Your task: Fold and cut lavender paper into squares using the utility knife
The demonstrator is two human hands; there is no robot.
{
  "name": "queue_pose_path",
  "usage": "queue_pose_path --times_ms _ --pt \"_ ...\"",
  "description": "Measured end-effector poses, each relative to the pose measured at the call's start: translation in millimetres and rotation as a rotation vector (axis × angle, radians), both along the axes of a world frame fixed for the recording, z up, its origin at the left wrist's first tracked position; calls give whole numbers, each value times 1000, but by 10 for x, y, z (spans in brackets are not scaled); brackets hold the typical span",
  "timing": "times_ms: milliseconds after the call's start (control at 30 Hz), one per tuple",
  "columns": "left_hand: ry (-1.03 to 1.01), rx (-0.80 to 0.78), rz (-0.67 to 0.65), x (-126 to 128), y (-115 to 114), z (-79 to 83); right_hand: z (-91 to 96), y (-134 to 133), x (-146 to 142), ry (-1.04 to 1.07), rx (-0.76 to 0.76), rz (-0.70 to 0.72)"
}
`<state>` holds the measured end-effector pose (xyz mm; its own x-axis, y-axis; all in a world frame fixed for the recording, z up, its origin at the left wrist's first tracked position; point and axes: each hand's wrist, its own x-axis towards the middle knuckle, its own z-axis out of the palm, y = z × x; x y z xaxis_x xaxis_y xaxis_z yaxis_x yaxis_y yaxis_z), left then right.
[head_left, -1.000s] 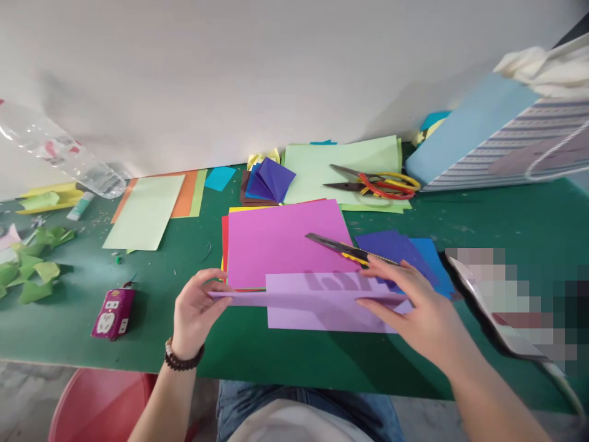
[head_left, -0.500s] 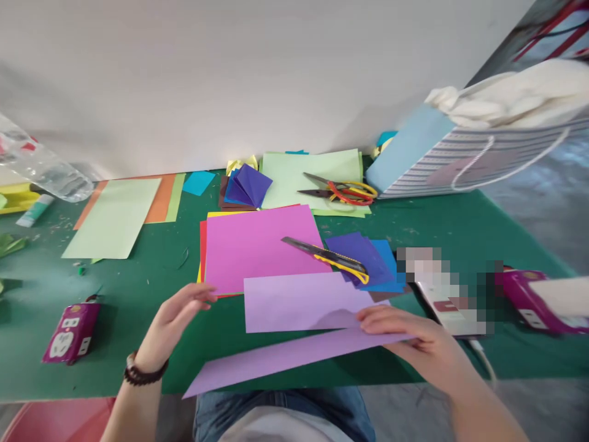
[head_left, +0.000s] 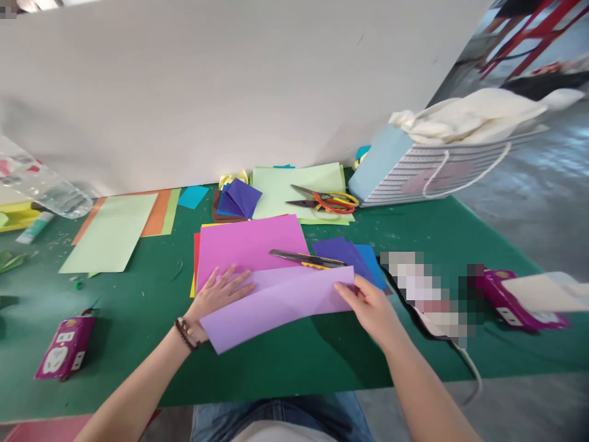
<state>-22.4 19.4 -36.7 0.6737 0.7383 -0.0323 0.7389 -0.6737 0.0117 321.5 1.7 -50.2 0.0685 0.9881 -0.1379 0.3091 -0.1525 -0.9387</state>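
A lilac paper strip is raised at a tilt above the table, its right end pinched between the thumb and fingers of my right hand. Behind it, another lilac sheet lies mostly covered by the strip. My left hand rests flat with spread fingers on that sheet and the edge of a magenta sheet. On the magenta paper lies a box cutter, its yellow-edged handle partly hidden by the raised strip. Blue and violet sheets are just beyond my right hand.
Scissors lie on pale green sheets by the wall. A striped paper bag stands at the back right. Purple power strips sit on both sides. A phone with a cable lies right; a plastic bottle is left.
My left hand has moved right and come down flat on the papers. My right hand has lifted the strip and shifted it away from me, over the other lilac sheet.
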Motion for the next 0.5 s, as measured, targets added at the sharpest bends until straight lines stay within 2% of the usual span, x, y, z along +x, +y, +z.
queue_pose_path --times_ms 67,133,233,367,433,500 --pt "-172 -179 55 -128 96 61 18 -23 -74 42 -13 -36" --pt "-442 -365 173 -198 170 165 47 -81 -174 98 -24 -62" --pt "-691 -441 324 -270 146 368 100 -179 -363 182 -38 -84" --pt "-951 -554 463 -481 -122 588 152 -234 -599 278 -21 -71" --pt "-1318 -783 707 -605 -289 624 159 -238 -672 315 -5 -51" --pt "-1450 -746 848 -672 -461 617 153 -256 -712 342 5 -31"
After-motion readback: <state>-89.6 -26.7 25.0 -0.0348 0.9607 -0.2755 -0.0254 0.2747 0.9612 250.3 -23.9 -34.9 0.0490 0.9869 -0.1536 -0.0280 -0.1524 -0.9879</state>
